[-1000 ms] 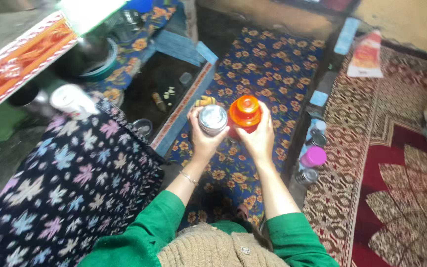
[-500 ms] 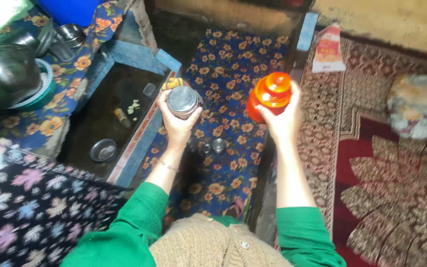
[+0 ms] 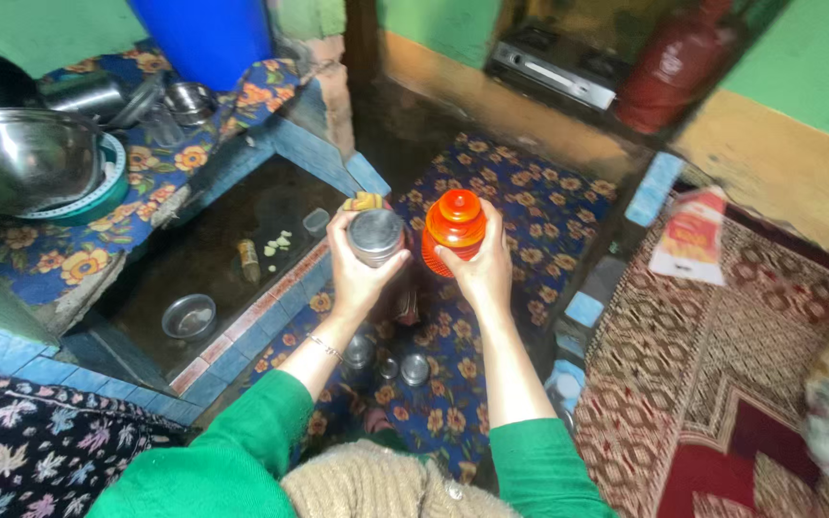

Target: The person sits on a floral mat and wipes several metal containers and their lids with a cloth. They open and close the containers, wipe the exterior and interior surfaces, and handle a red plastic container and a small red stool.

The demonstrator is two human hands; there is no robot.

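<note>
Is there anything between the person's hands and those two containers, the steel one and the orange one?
Nothing visible. The left hand is wrapped directly around the steel container, and the right hand grips the orange jar from below and behind. The two containers are held side by side above the floral mat.

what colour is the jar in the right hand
Bright orange jar, held in the right hand; seen in the head view.

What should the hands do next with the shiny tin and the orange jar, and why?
Probably lower both toward the flowered mat. The left hand grips the steel tin and the right hand grips the orange jar, both lidded and in mid-air, so neither hand is free to open anything.
</note>
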